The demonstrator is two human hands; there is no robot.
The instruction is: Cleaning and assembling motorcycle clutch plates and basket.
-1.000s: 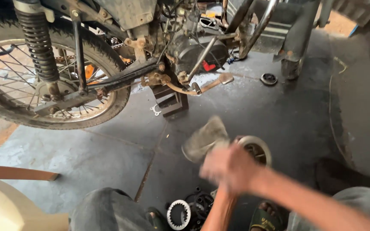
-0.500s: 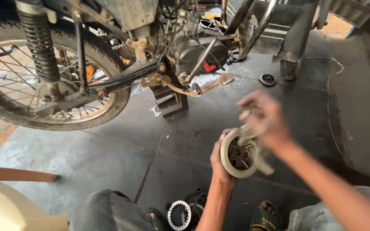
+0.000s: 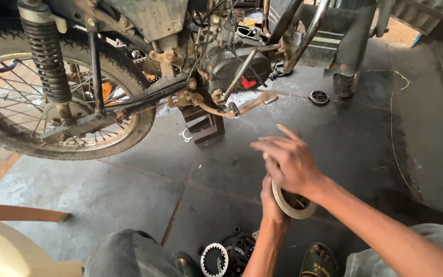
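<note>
Hands are both busy with a round metal clutch drum point(image 3: 294, 204), and everything else is sitting around the motorcycle engine point(image 3: 232, 64). Left hand point(image 3: 272, 205) is coming up from below and clamping the rim of the drum, holding it in the air on the near side of the engine, well clear of the grey floor point(image 3: 129, 195). Right hand point(image 3: 289, 164) is lying over the top of it with fingers spread out loose, not really gripping anything, just covering the open face. Looks like a stiff, fairly heavy chunk of metal, probably oily and slick, so I'd say the outer rim is the safest place to hold, with a palm underneath. A toothed clutch plate point(image 3: 215, 258) and some other dark parts are lying on the floor nearer still, close to the person's knees. Left of the engine the rear wheel point(image 3: 52, 97) is hanging there, and the kick lever point(image 3: 242, 107) is sticking out just below the engine.
</note>
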